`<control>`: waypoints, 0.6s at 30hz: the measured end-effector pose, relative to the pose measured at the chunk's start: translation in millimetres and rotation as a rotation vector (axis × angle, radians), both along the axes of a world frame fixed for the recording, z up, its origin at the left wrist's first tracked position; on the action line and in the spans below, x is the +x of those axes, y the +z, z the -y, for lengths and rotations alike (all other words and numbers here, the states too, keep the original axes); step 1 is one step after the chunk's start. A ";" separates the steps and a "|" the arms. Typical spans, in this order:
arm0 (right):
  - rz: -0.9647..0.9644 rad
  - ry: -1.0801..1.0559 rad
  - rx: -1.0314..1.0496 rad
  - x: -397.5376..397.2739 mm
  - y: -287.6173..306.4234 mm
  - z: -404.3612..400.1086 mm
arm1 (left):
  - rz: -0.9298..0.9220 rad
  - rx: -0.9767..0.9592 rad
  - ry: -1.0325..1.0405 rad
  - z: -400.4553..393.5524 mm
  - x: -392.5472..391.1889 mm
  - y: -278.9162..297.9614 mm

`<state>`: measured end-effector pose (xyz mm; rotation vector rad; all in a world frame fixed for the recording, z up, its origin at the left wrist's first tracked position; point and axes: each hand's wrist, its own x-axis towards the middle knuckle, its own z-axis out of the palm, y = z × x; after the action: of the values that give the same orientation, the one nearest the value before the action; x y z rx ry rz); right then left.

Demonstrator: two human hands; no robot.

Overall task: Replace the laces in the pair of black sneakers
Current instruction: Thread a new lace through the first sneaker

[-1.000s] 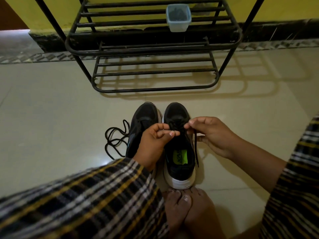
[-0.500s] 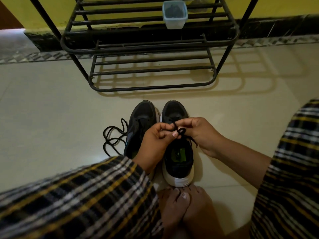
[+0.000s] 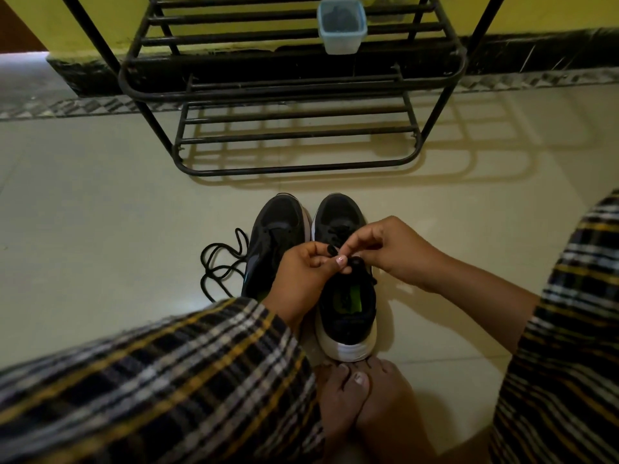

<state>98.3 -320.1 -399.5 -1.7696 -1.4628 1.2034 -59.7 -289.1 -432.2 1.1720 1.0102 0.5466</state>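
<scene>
Both hands, left (image 3: pixel 303 276) and right (image 3: pixel 388 249), pinch the lace (image 3: pixel 338 254), hiding the right sneaker's (image 3: pixel 345 296) eyelets; pale tiled floor (image 3: pixel 100 212).

No text, brand, number or sign can be read here. The green insole (image 3: pixel 350 298) inside the right sneaker (image 3: pixel 345 279) carries a dark mark, but it is too blurred and too small to make out any letters.

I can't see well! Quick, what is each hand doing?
Left hand: closed, pinching the black lace over the right sneaker.
Right hand: closed, pinching the same lace.
</scene>
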 end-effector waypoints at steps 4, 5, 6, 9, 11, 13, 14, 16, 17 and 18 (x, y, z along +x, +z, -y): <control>0.021 0.100 -0.072 -5.9 8.0 1.4 | 0.006 0.005 0.068 -0.1 -1.8 -1.8; 0.077 0.081 -0.047 -8.3 6.9 1.7 | 0.001 0.013 0.071 0.1 -1.7 -1.8; 0.142 0.047 -0.005 -10.6 5.5 1.9 | -0.005 0.027 0.060 0.8 -1.4 -1.6; 0.291 -0.033 0.101 -12.8 3.0 0.8 | -0.010 0.082 0.017 4.8 0.0 3.4; 0.347 -0.053 0.111 -11.3 1.2 0.9 | -0.032 0.127 -0.002 4.9 0.0 3.3; 0.317 -0.051 0.089 -10.0 -0.5 2.5 | -0.069 0.199 -0.033 2.3 -1.3 2.8; 0.265 -0.042 0.067 -10.1 -1.4 3.9 | -0.085 0.230 -0.054 1.0 -2.0 2.5; 0.160 -0.032 0.015 -10.7 -4.5 6.4 | -0.102 0.248 -0.084 0.2 -3.0 1.6; 0.140 -0.039 -0.002 -10.5 -6.0 6.6 | -0.093 0.235 -0.092 0.9 -3.3 2.0; 0.134 -0.053 -0.014 -9.6 -7.6 6.5 | -0.076 0.209 -0.093 1.8 -3.4 2.3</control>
<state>88.7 -326.6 -407.1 -1.9186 -1.4751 1.0898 -63.1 -290.9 -429.9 1.4272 0.9746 0.5463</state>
